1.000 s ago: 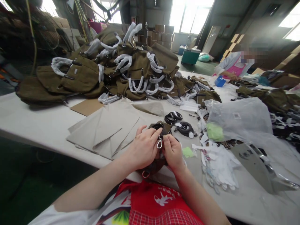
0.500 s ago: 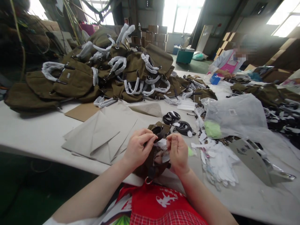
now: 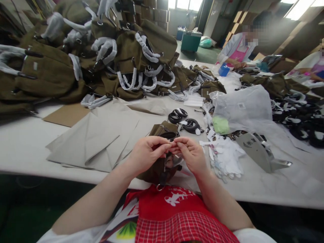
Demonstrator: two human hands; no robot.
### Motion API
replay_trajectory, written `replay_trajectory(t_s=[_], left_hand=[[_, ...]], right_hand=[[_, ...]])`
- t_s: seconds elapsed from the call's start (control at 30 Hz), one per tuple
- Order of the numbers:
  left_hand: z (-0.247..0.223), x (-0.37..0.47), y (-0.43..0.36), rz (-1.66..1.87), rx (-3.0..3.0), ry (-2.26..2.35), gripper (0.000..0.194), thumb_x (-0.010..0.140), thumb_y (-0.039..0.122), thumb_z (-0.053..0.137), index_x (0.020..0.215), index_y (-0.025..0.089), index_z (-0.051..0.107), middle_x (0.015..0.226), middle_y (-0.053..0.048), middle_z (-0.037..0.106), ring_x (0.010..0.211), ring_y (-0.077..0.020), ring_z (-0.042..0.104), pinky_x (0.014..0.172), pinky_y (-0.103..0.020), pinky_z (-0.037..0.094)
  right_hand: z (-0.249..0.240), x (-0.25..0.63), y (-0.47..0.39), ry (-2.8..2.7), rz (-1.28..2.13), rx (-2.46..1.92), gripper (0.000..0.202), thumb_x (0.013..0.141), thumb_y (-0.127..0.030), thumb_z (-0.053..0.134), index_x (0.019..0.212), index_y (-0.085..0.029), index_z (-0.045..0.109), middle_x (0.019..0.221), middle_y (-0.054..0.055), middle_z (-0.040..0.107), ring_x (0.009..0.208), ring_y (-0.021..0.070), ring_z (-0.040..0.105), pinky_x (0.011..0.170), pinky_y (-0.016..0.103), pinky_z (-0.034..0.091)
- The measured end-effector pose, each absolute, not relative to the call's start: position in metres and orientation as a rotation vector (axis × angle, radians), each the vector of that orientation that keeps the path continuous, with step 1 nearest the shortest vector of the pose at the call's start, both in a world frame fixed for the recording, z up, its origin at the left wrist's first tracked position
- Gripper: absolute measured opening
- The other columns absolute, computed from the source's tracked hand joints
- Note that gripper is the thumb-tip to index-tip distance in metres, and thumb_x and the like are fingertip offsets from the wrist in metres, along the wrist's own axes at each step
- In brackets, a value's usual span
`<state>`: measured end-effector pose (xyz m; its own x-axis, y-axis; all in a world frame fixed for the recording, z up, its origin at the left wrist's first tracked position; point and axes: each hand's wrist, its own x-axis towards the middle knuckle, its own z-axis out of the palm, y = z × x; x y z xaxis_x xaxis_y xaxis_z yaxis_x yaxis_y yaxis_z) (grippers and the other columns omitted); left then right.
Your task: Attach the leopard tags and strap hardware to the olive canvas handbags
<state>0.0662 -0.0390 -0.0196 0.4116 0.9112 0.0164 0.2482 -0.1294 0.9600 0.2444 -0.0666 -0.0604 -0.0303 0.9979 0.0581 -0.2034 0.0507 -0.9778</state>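
Observation:
An olive-brown bag (image 3: 151,173) with a zipper and a metal ring lies on the table edge right against my red apron. Above its opening, my left hand (image 3: 148,152) and my right hand (image 3: 191,153) meet fingertip to fingertip, both pinched closed. Whatever sits between the fingers is too small or too hidden to make out. Part of the bag's inside shows below the hands, with something clear and shiny in it. Just beyond are two coiled black straps (image 3: 191,126) with white tags.
Olive bags with wrapped handles (image 3: 131,64) are heaped at the back left. Grey sheets (image 3: 101,135) lie to the left. On the right are white strips (image 3: 229,158), a clear plastic bag (image 3: 244,109) and a grey metal-edged piece (image 3: 260,152). Co-workers (image 3: 236,50) stand across the table.
My hands have come together, fingertips touching; before, they were apart over the bag. White material between them no longer shows there. The camera view has shifted, tilting downward.

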Motion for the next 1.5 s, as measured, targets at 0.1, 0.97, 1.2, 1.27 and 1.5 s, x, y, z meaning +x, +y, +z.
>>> replay_trajectory(t_s=[0.1,0.97,1.2,1.27,1.5], left_hand=[[-0.023,0.067,-0.039,0.762,1.490,1.059,0.025,0.082,0.037,0.065,0.096,0.016,0.070,0.078,-0.002,0.073,0.059,-0.0129,0.067,0.055,-0.021,0.054],[-0.018,0.070,-0.052,0.921,2.086,0.899,0.016,0.090,0.019,0.055,0.079,0.017,0.067,0.074,-0.002,0.063,0.072,-0.0120,0.058,0.070,-0.024,0.045],[-0.020,0.073,-0.055,0.923,2.051,0.927,0.017,0.090,0.020,0.055,0.077,0.018,0.066,0.071,-0.001,0.062,0.071,-0.0126,0.058,0.069,-0.025,0.045],[-0.021,0.075,-0.056,0.955,2.031,0.949,0.017,0.090,0.020,0.056,0.076,0.018,0.065,0.071,-0.001,0.063,0.071,-0.0127,0.058,0.069,-0.025,0.045],[-0.027,0.082,-0.061,1.068,1.947,0.988,0.016,0.090,0.020,0.056,0.075,0.018,0.062,0.071,0.000,0.062,0.068,-0.0111,0.056,0.067,-0.024,0.044]], right_hand=[[-0.062,0.247,-0.071,-1.209,1.268,-1.018,0.031,0.090,-0.043,0.059,0.112,-0.020,0.058,0.093,0.005,0.076,0.077,0.0165,0.074,0.071,0.031,0.062],[-0.071,0.248,-0.090,-1.360,0.599,-1.062,0.008,0.076,-0.018,0.077,0.077,-0.024,0.072,0.077,0.002,0.070,0.071,0.0177,0.064,0.063,0.031,0.052],[-0.071,0.247,-0.088,-1.387,0.578,-1.047,0.012,0.076,-0.014,0.076,0.080,-0.025,0.073,0.078,0.002,0.071,0.071,0.0174,0.065,0.066,0.031,0.053],[-0.071,0.246,-0.088,-1.374,0.575,-1.055,0.013,0.076,-0.013,0.075,0.081,-0.026,0.073,0.080,0.002,0.071,0.072,0.0174,0.065,0.067,0.031,0.053],[-0.072,0.242,-0.091,-1.393,0.558,-1.090,0.014,0.084,-0.014,0.066,0.087,-0.025,0.073,0.087,0.003,0.071,0.082,0.0188,0.066,0.074,0.032,0.053]])
